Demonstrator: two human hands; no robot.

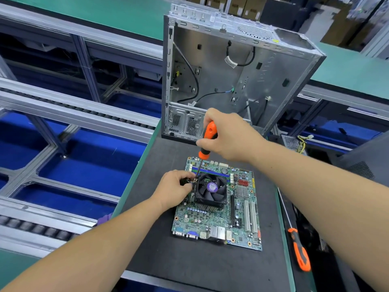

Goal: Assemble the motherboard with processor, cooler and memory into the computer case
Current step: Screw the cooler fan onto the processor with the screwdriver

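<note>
A green motherboard (212,218) lies flat on the dark mat (189,260). A black fan cooler (211,189) sits on it, with blue memory slots (212,172) just behind. My right hand (227,135) grips an orange-and-black screwdriver (207,140), its shaft angled down to the cooler's far-left corner. My left hand (174,188) holds the cooler's left edge, fingers curled at that same corner by the tip. The open silver computer case (273,66) stands behind the board, with loose black cables inside.
A second orange screwdriver (300,249) lies at the right of the mat. Roller conveyor rails (73,114) and blue bins (84,171) run along the left. A perforated metal part with yellow wires (294,142) sits at the right.
</note>
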